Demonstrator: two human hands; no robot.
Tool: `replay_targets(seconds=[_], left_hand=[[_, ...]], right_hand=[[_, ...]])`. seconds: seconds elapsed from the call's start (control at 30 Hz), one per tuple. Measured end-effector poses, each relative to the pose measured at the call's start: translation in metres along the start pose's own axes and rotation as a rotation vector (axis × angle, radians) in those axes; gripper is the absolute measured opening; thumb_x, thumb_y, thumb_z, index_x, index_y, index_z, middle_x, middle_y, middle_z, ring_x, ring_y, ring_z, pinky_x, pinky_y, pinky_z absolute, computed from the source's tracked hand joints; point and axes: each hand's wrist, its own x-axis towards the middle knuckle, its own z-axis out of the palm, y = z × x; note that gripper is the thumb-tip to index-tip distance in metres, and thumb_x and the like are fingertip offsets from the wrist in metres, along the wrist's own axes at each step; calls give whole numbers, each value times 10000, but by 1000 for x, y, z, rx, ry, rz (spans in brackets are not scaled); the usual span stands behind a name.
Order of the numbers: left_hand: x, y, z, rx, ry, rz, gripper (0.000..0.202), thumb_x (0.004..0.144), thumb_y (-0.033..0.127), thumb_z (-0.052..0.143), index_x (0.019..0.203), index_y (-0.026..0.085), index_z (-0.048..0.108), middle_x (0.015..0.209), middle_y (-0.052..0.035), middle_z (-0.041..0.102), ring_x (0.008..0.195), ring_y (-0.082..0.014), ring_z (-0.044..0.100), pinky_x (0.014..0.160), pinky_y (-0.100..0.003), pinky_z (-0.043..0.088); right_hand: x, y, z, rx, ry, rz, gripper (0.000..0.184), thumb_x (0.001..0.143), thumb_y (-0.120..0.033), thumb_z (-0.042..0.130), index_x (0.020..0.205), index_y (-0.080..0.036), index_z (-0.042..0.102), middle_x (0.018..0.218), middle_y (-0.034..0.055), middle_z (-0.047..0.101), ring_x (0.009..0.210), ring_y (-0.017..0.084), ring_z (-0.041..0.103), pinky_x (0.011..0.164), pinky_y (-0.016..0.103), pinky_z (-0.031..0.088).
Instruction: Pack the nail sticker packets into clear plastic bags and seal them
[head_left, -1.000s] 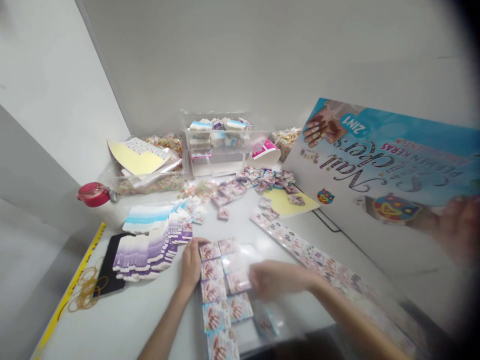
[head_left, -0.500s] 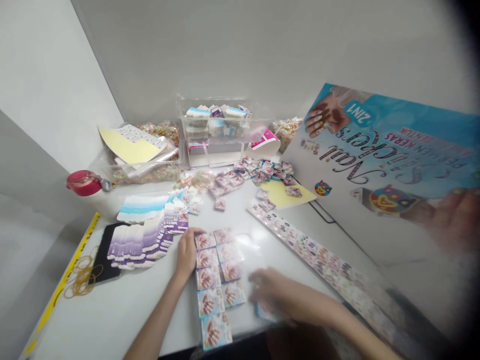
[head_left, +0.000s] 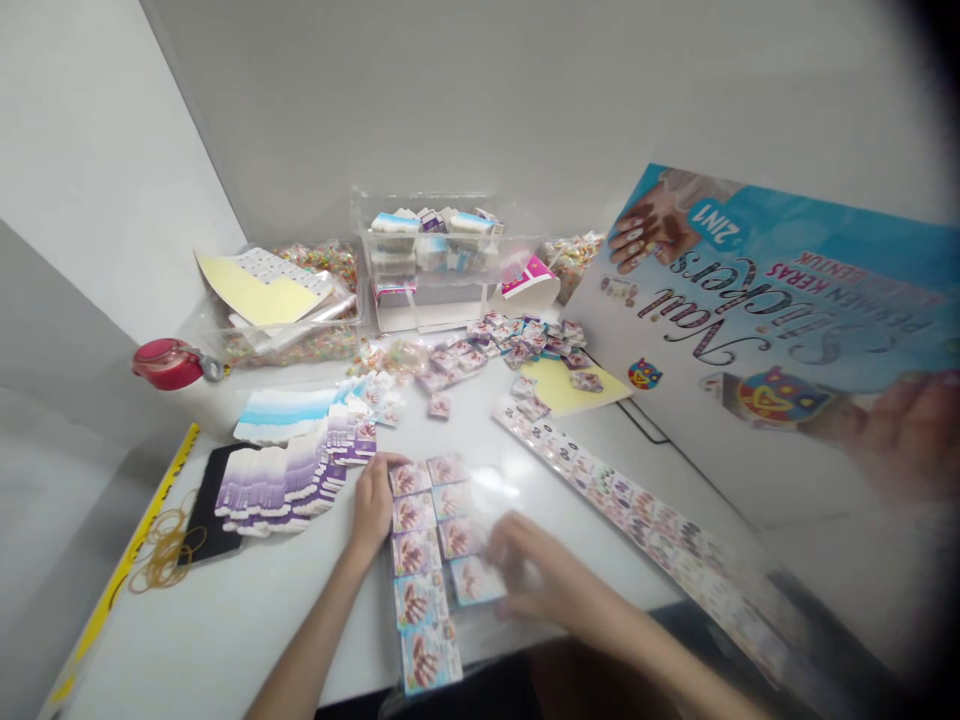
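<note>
My left hand (head_left: 373,505) rests on the table, its fingertips against the top left nail sticker card (head_left: 409,479). The cards lie in two columns on a clear plastic sheet (head_left: 499,620). My right hand (head_left: 532,570) is slightly blurred, with its fingertips on a lower card (head_left: 476,580) in the right column. A long strip of sticker cards (head_left: 630,525) runs diagonally to the right of my right hand. Left of my left hand are fanned purple-and-white card stacks (head_left: 289,480).
Small sticker packets (head_left: 517,340) lie in a pile beyond the cards. Behind them stands a clear plastic box of packaged cards (head_left: 427,250). A large "Nail Stickers" poster (head_left: 757,310) leans at right. Rubber bands (head_left: 165,555), a black mat (head_left: 214,510) and a red tape roll (head_left: 169,365) lie at left.
My right hand has moved left and up from the lower right of the plastic sheet onto the cards. My left hand has stayed in place.
</note>
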Motion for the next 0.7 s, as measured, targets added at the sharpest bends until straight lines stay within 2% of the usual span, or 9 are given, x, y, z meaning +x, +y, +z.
replay_targets(seconds=[0.17,0.23,0.3,0.37,0.43,0.47,0.57,0.63,0.7], left_hand=[[0,-2,-1,-6,-19,5,447,922,408,240,843,201,628,896,-42,671,906,-203,602,902,-359,427],[0,-1,-1,-9,-20,3,443,920,409,244,840,199,627,892,-44,669,904,-206,600,899,-362,428],[0,0,-2,-10,-15,1,430,914,408,259,837,199,626,887,-47,666,901,-209,597,896,-364,429],[0,2,-2,-10,-11,1,426,911,410,264,833,201,627,883,-48,666,897,-212,597,894,-368,430],[0,4,-3,-10,-11,4,427,910,413,265,830,203,628,875,-47,670,889,-214,600,888,-372,435],[0,4,-3,-10,-11,6,430,910,415,263,827,204,629,870,-47,672,883,-215,603,882,-373,439],[1,3,-3,-7,-13,7,447,913,420,250,819,201,629,865,-49,678,877,-217,612,870,-378,446],[1,3,-3,-4,-14,4,457,916,428,244,822,201,630,870,-49,682,880,-218,616,870,-381,446],[1,2,-4,-1,-16,4,466,918,436,240,825,204,633,872,-48,685,882,-219,619,872,-382,447]], right_hand=[[-9,-10,1,180,-12,-73,154,757,-128,602,859,-207,518,945,17,563,867,149,576,778,286,468],[-7,-2,-10,142,16,-63,179,777,-71,495,888,-208,519,915,23,601,843,152,595,764,295,471],[5,12,-33,26,124,-24,205,774,-60,448,897,-205,525,843,21,623,781,159,609,718,295,472],[28,28,-66,-144,317,20,216,773,-69,425,911,-200,527,786,17,620,729,168,609,682,295,466],[57,44,-105,-390,530,2,337,754,-34,398,1018,-190,539,958,61,615,858,184,598,746,300,451],[71,50,-123,-530,549,-12,466,708,17,379,1095,-188,537,1086,86,582,965,194,573,795,297,436],[107,62,-164,-891,280,-9,628,611,56,437,1172,-198,558,1162,98,554,974,196,557,786,258,412],[122,64,-178,-976,148,-24,521,634,25,488,1079,-210,624,1080,78,598,905,188,568,762,242,403],[130,62,-187,-987,132,-45,402,674,-20,520,1004,-207,653,1002,68,626,873,185,567,753,235,398]])
